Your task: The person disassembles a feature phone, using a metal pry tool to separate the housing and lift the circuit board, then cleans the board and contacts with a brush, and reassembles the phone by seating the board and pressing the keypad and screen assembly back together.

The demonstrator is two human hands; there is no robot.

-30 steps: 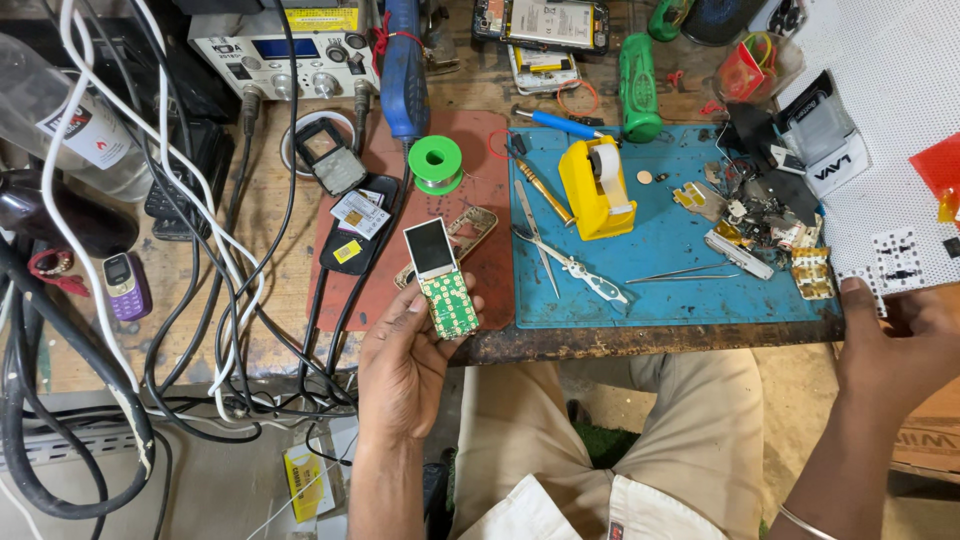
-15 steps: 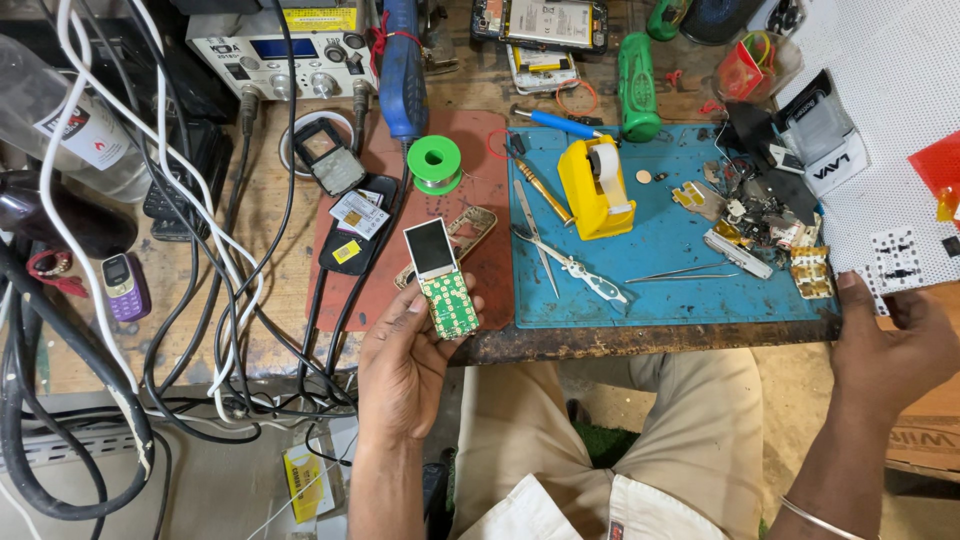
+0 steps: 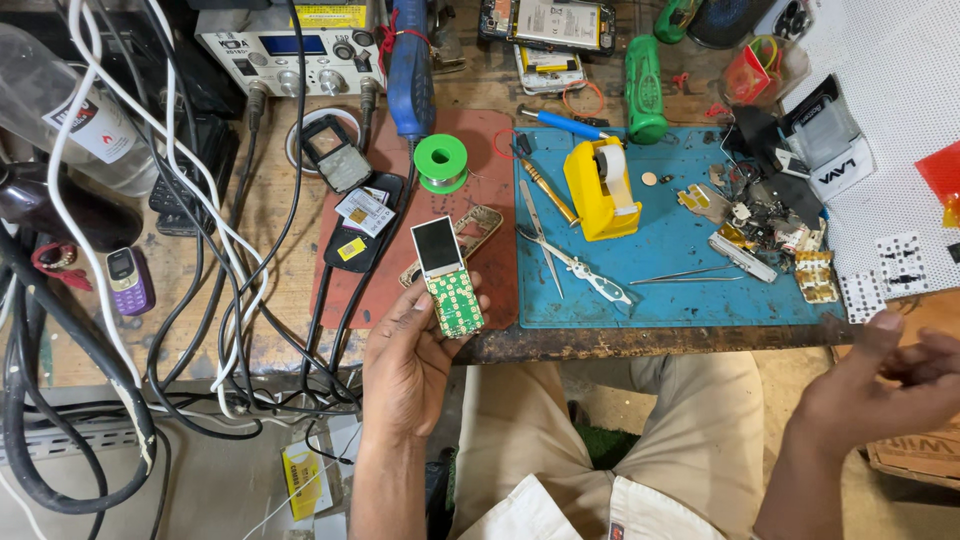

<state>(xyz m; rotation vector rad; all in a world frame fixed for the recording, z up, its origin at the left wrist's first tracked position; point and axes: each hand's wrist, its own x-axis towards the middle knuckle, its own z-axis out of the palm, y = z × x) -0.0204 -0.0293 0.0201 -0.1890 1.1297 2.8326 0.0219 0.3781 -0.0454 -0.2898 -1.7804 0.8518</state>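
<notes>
R hand dropped off bench, fingers loose; L fingers pinch phone board.

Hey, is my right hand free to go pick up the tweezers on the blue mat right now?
Probably yes. The right hand is empty, just off the bench edge, and the tweezers lie flat on the blue mat with bare mat around them. Only small loose parts sit nearby.

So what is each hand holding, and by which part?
The left hand grips a bare phone board by its lower green end. The right hand holds nothing.
</notes>
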